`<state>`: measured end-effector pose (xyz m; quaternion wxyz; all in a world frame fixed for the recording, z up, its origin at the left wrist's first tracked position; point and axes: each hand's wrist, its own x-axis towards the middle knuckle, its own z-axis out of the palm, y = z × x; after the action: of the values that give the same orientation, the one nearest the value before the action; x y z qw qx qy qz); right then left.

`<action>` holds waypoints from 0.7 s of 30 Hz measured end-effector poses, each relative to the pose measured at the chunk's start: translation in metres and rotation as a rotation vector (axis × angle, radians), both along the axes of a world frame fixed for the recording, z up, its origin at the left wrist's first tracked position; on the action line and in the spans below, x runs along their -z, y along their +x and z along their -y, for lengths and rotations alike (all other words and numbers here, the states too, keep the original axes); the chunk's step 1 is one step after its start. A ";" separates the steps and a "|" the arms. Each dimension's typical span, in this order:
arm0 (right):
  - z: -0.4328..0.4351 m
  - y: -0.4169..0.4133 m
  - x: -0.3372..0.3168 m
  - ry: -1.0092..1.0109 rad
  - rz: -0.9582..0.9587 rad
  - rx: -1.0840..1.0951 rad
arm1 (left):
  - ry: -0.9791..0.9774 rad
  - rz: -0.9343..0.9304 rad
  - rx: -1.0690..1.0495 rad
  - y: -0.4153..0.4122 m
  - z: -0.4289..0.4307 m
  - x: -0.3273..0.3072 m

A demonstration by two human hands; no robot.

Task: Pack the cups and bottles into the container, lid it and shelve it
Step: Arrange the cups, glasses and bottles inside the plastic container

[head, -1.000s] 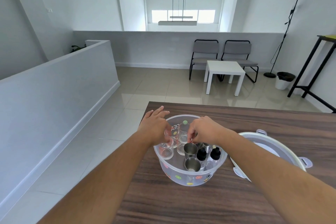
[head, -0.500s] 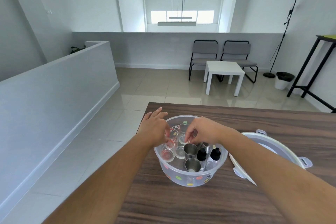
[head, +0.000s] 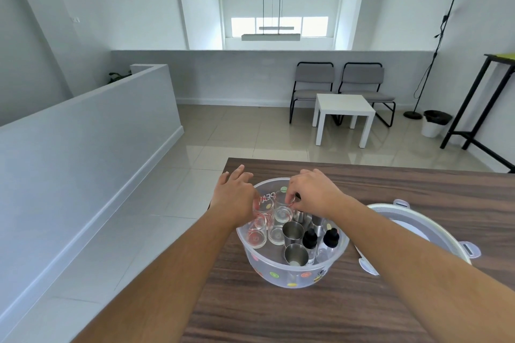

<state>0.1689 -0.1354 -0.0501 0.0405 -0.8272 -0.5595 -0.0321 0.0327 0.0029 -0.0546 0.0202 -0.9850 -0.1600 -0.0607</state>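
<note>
A translucent round container (head: 278,273) with coloured dots stands on the wooden table (head: 376,301). Inside it stand clear glasses (head: 277,234), steel cups (head: 292,231) and two black-capped bottles (head: 310,239). My left hand (head: 235,198) reaches over the left rim and grips a red-striped glass (head: 257,227) in the container. My right hand (head: 312,193) pinches the rim of a clear glass (head: 282,211) above the other glasses. The white lid (head: 412,228) lies on the table to the right of the container.
The table's left edge drops to a tiled floor beside a low white wall (head: 83,133). Across the room stand a small white table (head: 344,111), two grey chairs (head: 313,83), a floor lamp (head: 434,44), a bin (head: 434,122) and a black-framed shelf (head: 479,103).
Both hands have stayed at the container; the glasses in them have shifted slightly, with the right hand's glass now held a little higher over the others.
</note>
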 end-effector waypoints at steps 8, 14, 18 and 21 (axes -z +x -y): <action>-0.007 0.000 0.008 0.022 -0.047 0.012 | -0.045 -0.014 0.009 -0.002 -0.001 -0.002; -0.010 0.000 0.008 0.030 -0.052 0.023 | -0.063 -0.012 0.024 -0.002 -0.002 -0.002; -0.007 -0.001 0.008 0.016 -0.040 0.024 | -0.050 -0.004 0.037 0.000 0.000 0.000; -0.002 -0.001 0.001 0.041 -0.076 0.026 | -0.071 -0.007 0.041 -0.002 0.000 -0.002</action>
<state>0.1681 -0.1332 -0.0515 0.0780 -0.8342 -0.5458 -0.0128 0.0309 0.0025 -0.0531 -0.0153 -0.9884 -0.1417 -0.0521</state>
